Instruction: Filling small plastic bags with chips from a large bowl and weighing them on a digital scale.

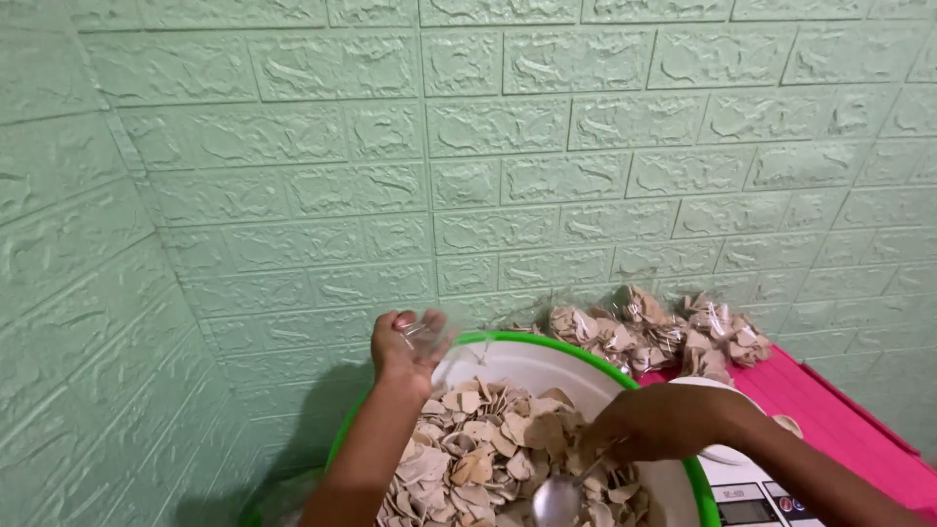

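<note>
A white basin with a green rim (547, 342) holds a heap of pale beige chips (488, 454). My left hand (402, 349) is raised over the basin's far left edge and pinches a small clear plastic bag (429, 332). My right hand (654, 422) is over the chips on the right side and grips a metal spoon (558, 498), whose bowl points down toward the near edge.
Several filled clear bags of chips (649, 332) are piled against the green brick-pattern wall (488, 146). A pink surface (839, 420) lies at right, with a white digital scale (747, 488) on it beside the basin.
</note>
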